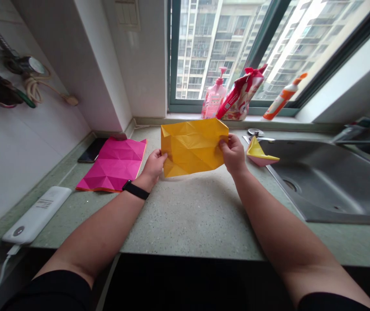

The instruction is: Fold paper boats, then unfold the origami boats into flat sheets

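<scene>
I hold a creased yellow sheet of paper (193, 147) up above the speckled counter (185, 220), in front of the window. My left hand (154, 166) pinches its left edge, and a black watch band sits on that wrist. My right hand (233, 153) pinches the right edge. Both hands are closed on the paper. A creased pink sheet (115, 164) lies flat on the counter to the left. A small folded yellow and pink paper boat (259, 154) rests beside the sink's left rim.
A steel sink (330, 181) fills the right side. A dark phone (90, 150) and a white power bank (37, 214) lie at the left. On the sill stand a pink pump bottle (214, 97), a red pouch (241, 95) and an orange bottle (284, 98).
</scene>
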Tool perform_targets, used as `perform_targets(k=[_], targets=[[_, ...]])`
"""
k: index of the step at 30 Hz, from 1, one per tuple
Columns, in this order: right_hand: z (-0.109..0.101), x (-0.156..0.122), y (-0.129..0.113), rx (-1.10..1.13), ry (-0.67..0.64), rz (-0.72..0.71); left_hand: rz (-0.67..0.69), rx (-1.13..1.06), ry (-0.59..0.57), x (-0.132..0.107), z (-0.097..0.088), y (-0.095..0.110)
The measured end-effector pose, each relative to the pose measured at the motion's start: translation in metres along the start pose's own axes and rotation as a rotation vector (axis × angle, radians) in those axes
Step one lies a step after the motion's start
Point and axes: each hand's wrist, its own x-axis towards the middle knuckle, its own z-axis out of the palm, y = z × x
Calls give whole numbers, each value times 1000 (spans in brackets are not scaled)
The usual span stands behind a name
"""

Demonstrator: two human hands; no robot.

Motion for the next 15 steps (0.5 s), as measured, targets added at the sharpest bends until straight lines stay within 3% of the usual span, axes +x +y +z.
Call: perform_targets(k=[2, 6, 13, 15], targets=[[4, -6, -4, -55, -14, -38, 81, 7, 12, -1, 2, 3], [12, -15, -11, -109, -54, -69, 189, -13, -114, -5, 5, 10], [14, -17, -14, -79, -80, -58, 193, 49, 94, 7, -5, -2], [12, -14, -13, -62, -76, -49, 169, 55, 78, 12, -8, -5]])
